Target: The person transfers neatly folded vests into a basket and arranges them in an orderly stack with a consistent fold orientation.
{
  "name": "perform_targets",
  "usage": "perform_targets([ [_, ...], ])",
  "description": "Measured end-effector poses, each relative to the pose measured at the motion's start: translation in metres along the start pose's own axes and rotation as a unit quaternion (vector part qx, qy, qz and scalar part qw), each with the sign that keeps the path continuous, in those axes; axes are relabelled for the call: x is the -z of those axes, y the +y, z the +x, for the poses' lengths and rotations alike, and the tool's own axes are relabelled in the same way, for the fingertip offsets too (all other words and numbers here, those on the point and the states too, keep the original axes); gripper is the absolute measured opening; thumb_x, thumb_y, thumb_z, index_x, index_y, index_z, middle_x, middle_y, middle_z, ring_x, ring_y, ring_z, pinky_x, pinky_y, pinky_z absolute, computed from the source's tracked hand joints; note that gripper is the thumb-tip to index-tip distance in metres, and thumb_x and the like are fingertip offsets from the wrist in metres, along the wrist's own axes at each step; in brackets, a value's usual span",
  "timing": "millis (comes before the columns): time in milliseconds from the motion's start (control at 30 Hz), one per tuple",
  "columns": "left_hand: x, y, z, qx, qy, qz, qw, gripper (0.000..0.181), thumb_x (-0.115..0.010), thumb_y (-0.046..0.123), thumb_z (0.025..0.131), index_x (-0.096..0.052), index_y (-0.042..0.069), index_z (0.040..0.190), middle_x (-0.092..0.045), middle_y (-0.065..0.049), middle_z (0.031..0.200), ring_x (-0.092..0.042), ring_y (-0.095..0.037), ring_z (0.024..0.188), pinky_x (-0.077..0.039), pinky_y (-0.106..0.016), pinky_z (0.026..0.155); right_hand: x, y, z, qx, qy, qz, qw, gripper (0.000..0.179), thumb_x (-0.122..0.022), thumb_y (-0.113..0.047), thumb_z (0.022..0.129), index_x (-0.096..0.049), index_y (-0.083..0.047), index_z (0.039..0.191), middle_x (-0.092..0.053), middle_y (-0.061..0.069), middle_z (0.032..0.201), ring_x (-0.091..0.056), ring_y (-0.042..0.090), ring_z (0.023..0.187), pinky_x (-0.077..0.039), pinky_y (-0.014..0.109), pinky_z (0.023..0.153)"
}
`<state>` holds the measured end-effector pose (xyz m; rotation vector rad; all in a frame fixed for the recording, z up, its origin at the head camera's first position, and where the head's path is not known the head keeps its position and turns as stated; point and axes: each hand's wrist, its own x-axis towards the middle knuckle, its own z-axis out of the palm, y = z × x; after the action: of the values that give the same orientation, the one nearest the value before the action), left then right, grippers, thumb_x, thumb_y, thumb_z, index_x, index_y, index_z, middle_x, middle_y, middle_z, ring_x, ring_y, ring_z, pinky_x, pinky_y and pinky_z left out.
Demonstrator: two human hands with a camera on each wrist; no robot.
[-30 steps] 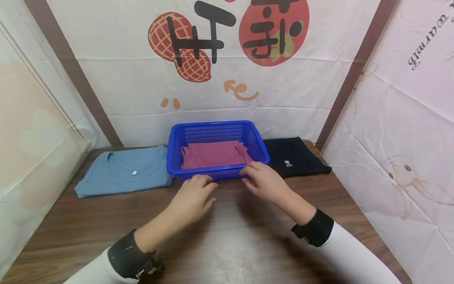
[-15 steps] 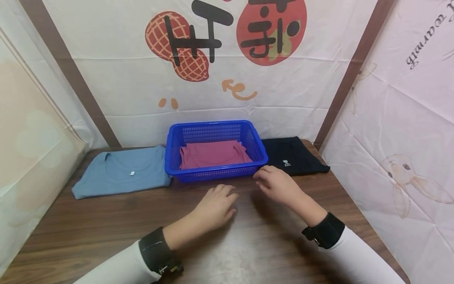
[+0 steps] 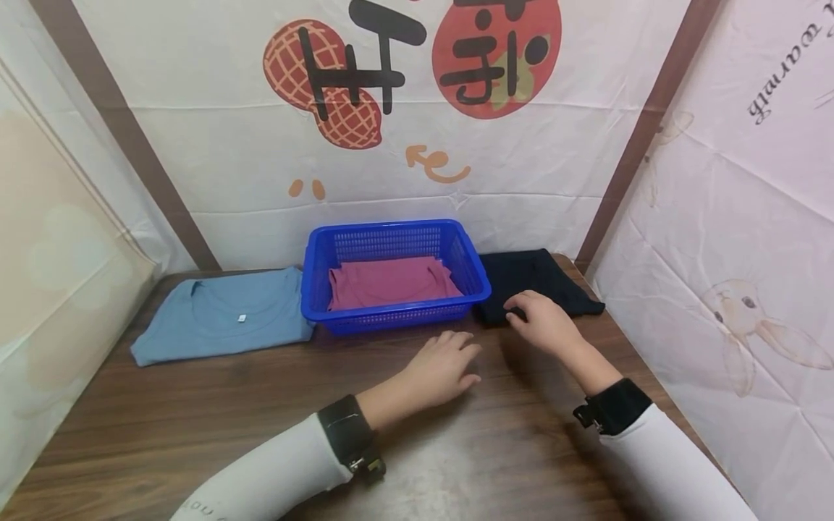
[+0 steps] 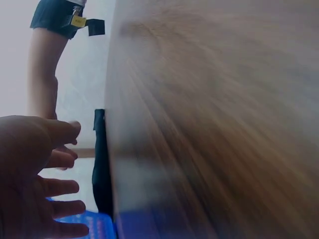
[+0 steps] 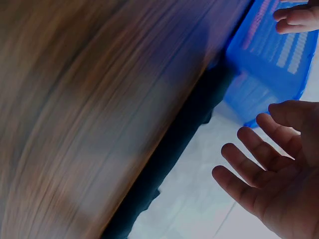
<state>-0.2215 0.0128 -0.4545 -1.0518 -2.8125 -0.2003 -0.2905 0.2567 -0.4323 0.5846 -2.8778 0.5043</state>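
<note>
My right hand (image 3: 544, 322) hovers over the near part of a folded black shirt (image 3: 531, 275), fingers loosely bent and holding nothing. Its spread fingers show above the shirt's edge in the right wrist view. In front of the blue plastic basket (image 3: 397, 315), my left hand (image 3: 439, 369) is held over the table with relaxed fingers and nothing in them. Inside the basket lies a folded pink shirt (image 3: 391, 282). A folded blue-grey shirt (image 3: 221, 315) with a small white tag at the neckline lies left of the basket.
The brown wood-grain table (image 3: 195, 412) carries all of these things. A white printed cloth wall (image 3: 391, 174) stands close behind the basket, and another cloth wall (image 3: 736, 239) borders the table on the right.
Both hands have moved to the right, away from the basket's front rim. The right hand is now over the black shirt. Basket and shirts stay where they were.
</note>
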Motion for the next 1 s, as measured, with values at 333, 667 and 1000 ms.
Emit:
perform_targets([
  [333,-0.02,0.018,0.05,0.01,-0.017,-0.019,0.9996,0.065,-0.06,0.055,0.099,-0.05,0.019,0.151,-0.043,-0.011,0.16,-0.041,-0.032,0.146,-0.039,-0.048,0.117,0.009,0.048,0.011,-0.096,0.001,-0.005,0.9954,0.031,-0.062,-0.024,0.101,-0.068,-0.008,0.127,-0.063,0.017,0.132,-0.061,0.037,0.122,-0.049,0.057,0.099],
  [667,-0.036,0.013,0.087,0.026,-0.048,0.02,0.9983,0.072,-0.051,0.061,0.101,-0.044,0.015,0.155,-0.036,-0.011,0.164,-0.031,-0.034,0.152,-0.03,-0.046,0.123,0.001,0.09,0.028,-0.15,-0.029,-0.026,0.988,0.037,-0.06,-0.025,0.101,-0.064,-0.003,0.131,-0.056,0.027,0.138,-0.051,0.045,0.132,-0.041,0.062,0.108],
  [1000,-0.043,0.013,0.109,0.064,-0.05,0.03,0.9962,0.069,-0.044,0.061,0.104,-0.049,0.011,0.151,-0.05,-0.008,0.153,-0.043,-0.024,0.145,-0.033,-0.039,0.121,-0.006,0.112,0.034,-0.152,-0.074,-0.061,0.9838,0.039,-0.063,-0.025,0.099,-0.065,-0.004,0.131,-0.054,0.03,0.14,-0.049,0.05,0.132,-0.039,0.064,0.108],
])
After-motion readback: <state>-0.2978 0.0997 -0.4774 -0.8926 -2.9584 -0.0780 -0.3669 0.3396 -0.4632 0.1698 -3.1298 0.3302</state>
